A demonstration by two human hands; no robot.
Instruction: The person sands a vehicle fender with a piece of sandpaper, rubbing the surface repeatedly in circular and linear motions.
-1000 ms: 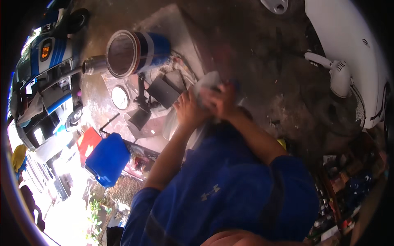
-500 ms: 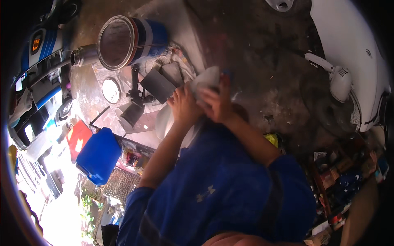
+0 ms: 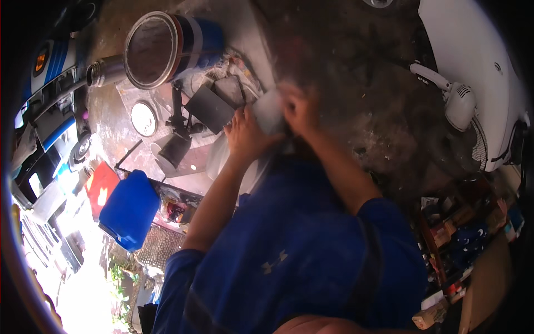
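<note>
A pale grey curved piece [image 3: 265, 103] lies under my hands at the centre, its lower part reaching down beside my blue shirt. My left hand [image 3: 243, 133] grips it with fingers bent over its surface. My right hand [image 3: 298, 111], smeared by motion at the piece's upper right, has curled fingers; what they hold, if anything, is unclear. Just left of my hands are a dark square plate [image 3: 209, 109] and a dark cylindrical part [image 3: 175, 148].
A blue-banded drum [image 3: 200, 42] lies by a metal pipe [image 3: 103, 72] and a round white lid [image 3: 143, 118]. A blue jerrycan [image 3: 128, 209] is lower left. A vehicle [image 3: 53, 61] stands left, a white car panel [image 3: 489, 94] and fan [image 3: 460, 108] right, cluttered shelves [image 3: 456, 239] lower right.
My right hand has shifted upward along the pale piece, still blurred. My left hand stays on it. The whole view has shifted slightly, with surrounding objects appearing higher and further left.
</note>
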